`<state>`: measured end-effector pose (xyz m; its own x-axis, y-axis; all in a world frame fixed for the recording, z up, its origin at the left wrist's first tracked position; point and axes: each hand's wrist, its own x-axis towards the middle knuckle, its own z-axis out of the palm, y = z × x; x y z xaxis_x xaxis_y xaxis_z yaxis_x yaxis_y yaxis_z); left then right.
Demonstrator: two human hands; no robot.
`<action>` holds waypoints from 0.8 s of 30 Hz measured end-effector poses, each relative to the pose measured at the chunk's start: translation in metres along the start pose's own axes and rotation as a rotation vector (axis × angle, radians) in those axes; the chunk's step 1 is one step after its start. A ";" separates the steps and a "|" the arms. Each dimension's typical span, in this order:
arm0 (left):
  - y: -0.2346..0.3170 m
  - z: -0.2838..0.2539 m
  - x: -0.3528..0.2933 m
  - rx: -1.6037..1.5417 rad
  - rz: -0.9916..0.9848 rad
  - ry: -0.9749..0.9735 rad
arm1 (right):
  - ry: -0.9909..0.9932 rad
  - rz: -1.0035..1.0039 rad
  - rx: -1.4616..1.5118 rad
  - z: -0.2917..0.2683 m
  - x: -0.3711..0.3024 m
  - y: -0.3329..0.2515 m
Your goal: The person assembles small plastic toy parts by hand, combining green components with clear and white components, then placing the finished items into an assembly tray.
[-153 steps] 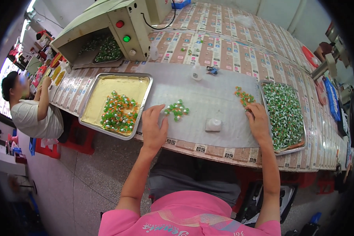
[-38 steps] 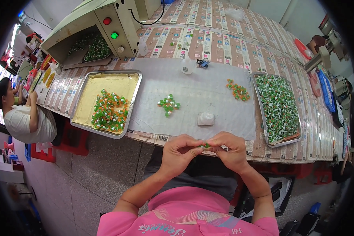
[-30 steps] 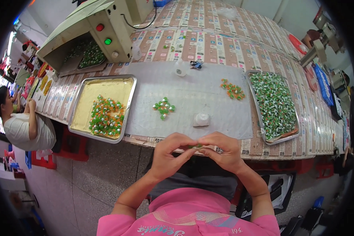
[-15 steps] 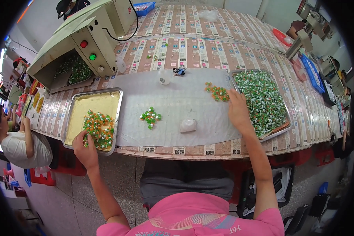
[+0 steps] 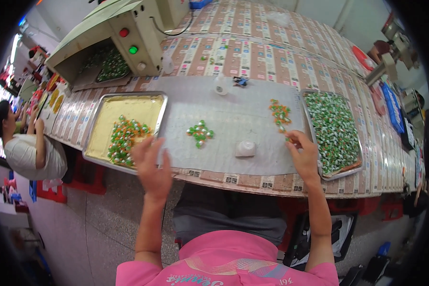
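My left hand (image 5: 153, 167) is lifted near the right front corner of a metal tray (image 5: 160, 114) lined with pale yellow. Its fingers are spread, slightly blurred, with nothing seen in them. In that tray lies a heap of small green, orange and white pieces (image 5: 124, 140). My right hand (image 5: 304, 155) has thumb and forefinger pinched together at a small green piece (image 5: 287, 139). Just beyond it, a loose cluster of orange and green pieces (image 5: 280, 112) rests on the white sheet (image 5: 186, 152). A smaller group of green and white pieces (image 5: 200, 133) sits mid-sheet.
Close by on the right stands a tray full of green and white pieces (image 5: 333, 128). A small white block (image 5: 245, 148), a translucent bottle (image 5: 221, 86) and a blue-black item (image 5: 240, 81) are on the sheet. A cream machine (image 5: 105, 47) stands back left; a person (image 5: 28, 152) sits far left.
My left hand has left the heap in the left tray and moved right, its fingers spreading. My right hand has drawn nearer from the orange cluster's edge. The whole view has shifted slightly.
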<state>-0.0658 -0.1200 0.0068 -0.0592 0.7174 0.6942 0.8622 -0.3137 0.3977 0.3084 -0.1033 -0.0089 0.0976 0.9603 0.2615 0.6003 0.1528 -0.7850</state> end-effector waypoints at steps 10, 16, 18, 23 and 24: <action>0.029 0.050 0.001 -0.236 -0.064 -0.284 | -0.169 0.169 0.496 -0.007 -0.038 -0.034; 0.036 0.061 -0.003 -0.161 -0.015 -0.368 | -0.221 0.241 0.587 -0.004 -0.036 -0.042; 0.029 0.058 -0.003 -0.203 -0.007 -0.355 | -0.211 0.157 0.556 0.003 -0.031 -0.044; 0.038 0.040 -0.010 -0.396 -0.156 -0.319 | -0.215 0.011 0.395 0.017 -0.014 -0.046; 0.040 0.038 -0.011 -0.519 -0.193 -0.318 | -0.218 0.009 0.391 0.020 -0.012 -0.047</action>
<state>-0.0121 -0.1168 -0.0075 0.0317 0.9157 0.4006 0.4906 -0.3634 0.7920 0.2633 -0.1174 0.0142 -0.0936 0.9824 0.1619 0.2507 0.1806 -0.9511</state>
